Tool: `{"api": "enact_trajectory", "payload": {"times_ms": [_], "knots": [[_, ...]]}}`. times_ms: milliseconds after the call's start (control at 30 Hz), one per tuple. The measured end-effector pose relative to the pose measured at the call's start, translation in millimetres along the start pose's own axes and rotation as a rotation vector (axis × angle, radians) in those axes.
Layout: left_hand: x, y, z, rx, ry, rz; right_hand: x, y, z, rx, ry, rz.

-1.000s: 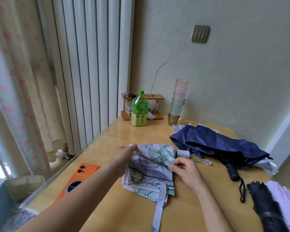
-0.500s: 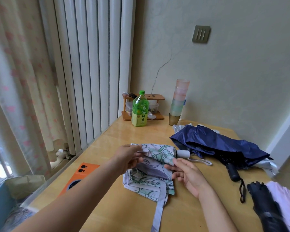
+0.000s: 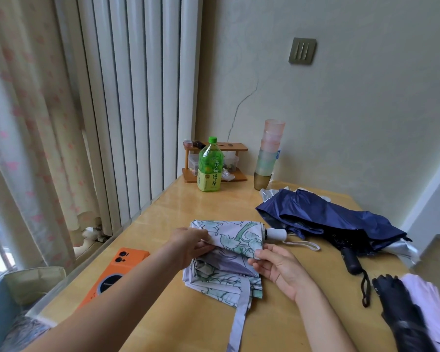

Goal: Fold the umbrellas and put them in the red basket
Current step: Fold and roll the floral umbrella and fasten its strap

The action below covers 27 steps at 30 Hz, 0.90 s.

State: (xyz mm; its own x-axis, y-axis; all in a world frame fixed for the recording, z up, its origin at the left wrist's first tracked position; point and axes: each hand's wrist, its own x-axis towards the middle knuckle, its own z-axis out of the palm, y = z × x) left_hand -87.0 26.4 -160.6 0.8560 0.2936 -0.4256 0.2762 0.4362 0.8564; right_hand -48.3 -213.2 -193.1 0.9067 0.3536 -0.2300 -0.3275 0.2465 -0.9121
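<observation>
Pale yellow wood makes up the table (image 3: 178, 199), and on it, straight in front of the person, lies the floral umbrella (image 3: 236, 236), collapsed but not yet rolled. Its long axis runs across the body, the tip end to the left and the white handle (image 3: 276, 234) to the right, with a wrist loop (image 3: 302, 245) trailing beyond it. The left hand (image 3: 191, 243) pinches a fold of canopy at the tip end, while the right hand (image 3: 277, 268), palm up with curled fingers, grips the fold's edge just short of the handle. Loose panels fan out towards the person, and the closing strap (image 3: 239, 316) runs off them to the near edge, between the two hands and a little nearer the right one. Rolling, I judge, must turn about that crosswise axis, drawing the panels up before the strap can wrap. Just beyond the handle lies a navy umbrella (image 3: 328, 214), slack and unfolded, its black handle (image 3: 351, 260) pointing nearward. A black umbrella (image 3: 401, 311) with lilac fabric sits at the right corner. An orange phone (image 3: 120, 268) lies left, a green tea bottle (image 3: 210, 168), wooden rack (image 3: 239, 148) and stacked cups (image 3: 269, 153) at the wall. No red basket is in view.
</observation>
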Motion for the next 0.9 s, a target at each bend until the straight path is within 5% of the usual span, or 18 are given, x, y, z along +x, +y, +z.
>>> {"api": "enact_trajectory", "payload": {"times_ms": [333,700,900], "knots": [[2,2,-4,0.162,-0.062,-0.118,0,11,14,-0.292,0.148,-0.051],[9,1,4,-0.038,-0.037,-0.07,1,2,9,-0.016,0.018,0.016],[3,3,-4,0.228,-0.021,-0.052,4,2,3,-0.076,0.061,0.028]]}}
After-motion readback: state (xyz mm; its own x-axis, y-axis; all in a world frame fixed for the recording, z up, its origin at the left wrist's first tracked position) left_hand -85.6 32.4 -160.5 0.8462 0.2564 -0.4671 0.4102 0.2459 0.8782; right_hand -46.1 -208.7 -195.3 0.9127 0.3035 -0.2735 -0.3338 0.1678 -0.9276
